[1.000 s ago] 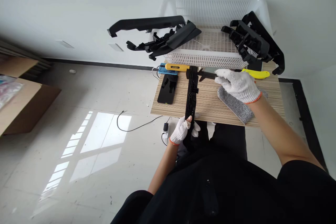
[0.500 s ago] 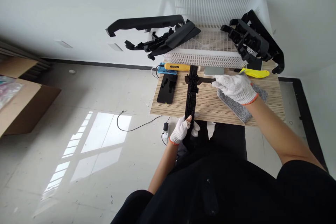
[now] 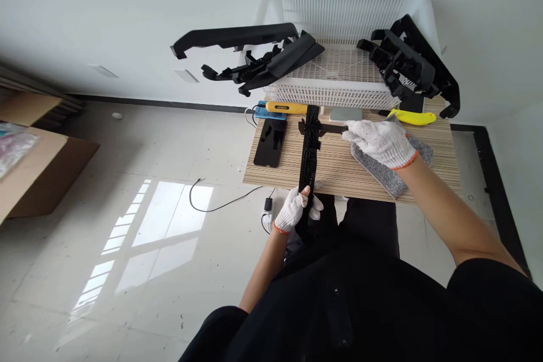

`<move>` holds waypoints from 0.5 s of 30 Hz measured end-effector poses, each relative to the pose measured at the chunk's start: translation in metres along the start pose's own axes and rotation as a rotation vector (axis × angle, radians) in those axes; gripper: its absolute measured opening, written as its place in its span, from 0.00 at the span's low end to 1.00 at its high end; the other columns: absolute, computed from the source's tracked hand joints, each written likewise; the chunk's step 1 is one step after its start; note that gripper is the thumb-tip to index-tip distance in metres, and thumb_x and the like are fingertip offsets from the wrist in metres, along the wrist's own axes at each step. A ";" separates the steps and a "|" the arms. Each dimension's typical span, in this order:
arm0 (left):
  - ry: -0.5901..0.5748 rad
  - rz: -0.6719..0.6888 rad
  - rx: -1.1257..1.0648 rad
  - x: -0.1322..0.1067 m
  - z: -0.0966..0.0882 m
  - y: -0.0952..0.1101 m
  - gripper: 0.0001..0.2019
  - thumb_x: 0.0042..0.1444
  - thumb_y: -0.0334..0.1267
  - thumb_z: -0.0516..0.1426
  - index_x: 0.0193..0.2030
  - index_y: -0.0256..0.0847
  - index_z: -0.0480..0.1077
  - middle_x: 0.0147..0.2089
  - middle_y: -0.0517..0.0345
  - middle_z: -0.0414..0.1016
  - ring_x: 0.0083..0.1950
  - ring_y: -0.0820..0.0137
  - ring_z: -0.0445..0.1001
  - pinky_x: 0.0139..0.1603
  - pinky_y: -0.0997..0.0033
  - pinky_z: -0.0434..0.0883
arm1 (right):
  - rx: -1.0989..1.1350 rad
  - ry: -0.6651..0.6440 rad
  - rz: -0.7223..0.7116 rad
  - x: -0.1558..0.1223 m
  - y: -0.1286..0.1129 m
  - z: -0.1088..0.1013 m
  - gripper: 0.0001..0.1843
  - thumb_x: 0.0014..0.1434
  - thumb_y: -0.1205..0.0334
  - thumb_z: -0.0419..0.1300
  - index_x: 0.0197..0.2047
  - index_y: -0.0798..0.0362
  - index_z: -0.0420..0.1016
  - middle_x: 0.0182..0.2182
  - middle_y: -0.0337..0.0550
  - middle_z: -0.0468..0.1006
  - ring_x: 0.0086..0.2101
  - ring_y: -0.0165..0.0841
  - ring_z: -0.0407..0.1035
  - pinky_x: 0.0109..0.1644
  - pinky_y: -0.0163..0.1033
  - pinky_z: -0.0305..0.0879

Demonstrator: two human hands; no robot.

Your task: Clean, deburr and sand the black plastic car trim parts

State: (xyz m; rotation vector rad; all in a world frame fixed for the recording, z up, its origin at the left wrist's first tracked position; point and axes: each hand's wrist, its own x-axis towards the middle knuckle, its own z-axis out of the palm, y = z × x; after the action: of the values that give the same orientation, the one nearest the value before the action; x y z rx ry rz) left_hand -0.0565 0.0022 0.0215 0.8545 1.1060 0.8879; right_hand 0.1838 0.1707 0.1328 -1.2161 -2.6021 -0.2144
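Observation:
My left hand (image 3: pixel 292 209), in a white knit glove with the thumb tip bare, is closed round the near end of a long black plastic trim part (image 3: pixel 309 153). The part stands lengthwise over the table, its ribbed side showing. My gloved right hand (image 3: pixel 377 140) pinches the end of a narrow dark strip (image 3: pixel 333 129) that reaches sideways to the part's upper section. Whether the strip belongs to the part or is separate, I cannot tell. Under my right hand lies a grey cloth (image 3: pixel 382 172). A yellow-handled tool (image 3: pixel 286 108) lies by the part's far end.
Black plastic parts (image 3: pixel 237 37) hang over the left side of a white basket (image 3: pixel 339 90), and more (image 3: pixel 407 62) over its right. A phone (image 3: pixel 270 142), a yellow utility knife (image 3: pixel 411 117) and a grey-green box (image 3: pixel 345 114) lie on the wooden table (image 3: pixel 335 167). A cable (image 3: pixel 220 207) trails across the floor.

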 end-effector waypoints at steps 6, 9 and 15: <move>-0.001 0.003 -0.002 0.000 -0.001 -0.002 0.35 0.68 0.64 0.51 0.57 0.29 0.74 0.29 0.47 0.82 0.22 0.68 0.76 0.20 0.73 0.70 | -0.065 0.064 -0.020 -0.001 0.001 0.004 0.33 0.75 0.40 0.43 0.51 0.52 0.83 0.28 0.44 0.83 0.24 0.34 0.70 0.25 0.40 0.57; 0.008 -0.009 -0.004 -0.001 0.001 0.002 0.36 0.66 0.66 0.51 0.57 0.29 0.74 0.29 0.47 0.81 0.22 0.67 0.76 0.20 0.73 0.69 | 0.004 0.164 0.152 -0.009 -0.004 0.006 0.32 0.74 0.40 0.44 0.51 0.53 0.83 0.29 0.47 0.83 0.25 0.36 0.72 0.27 0.41 0.61; 0.012 -0.020 0.002 -0.001 0.003 0.006 0.37 0.66 0.66 0.52 0.56 0.29 0.75 0.27 0.47 0.80 0.22 0.67 0.75 0.20 0.72 0.68 | 0.378 0.113 0.292 -0.016 -0.039 0.000 0.27 0.68 0.38 0.58 0.56 0.48 0.82 0.41 0.46 0.87 0.37 0.41 0.81 0.40 0.42 0.74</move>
State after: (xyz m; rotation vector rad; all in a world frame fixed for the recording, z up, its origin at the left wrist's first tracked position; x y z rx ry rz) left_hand -0.0551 0.0032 0.0278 0.8402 1.1241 0.8765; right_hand 0.1637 0.1343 0.1272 -1.3698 -2.2007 0.2471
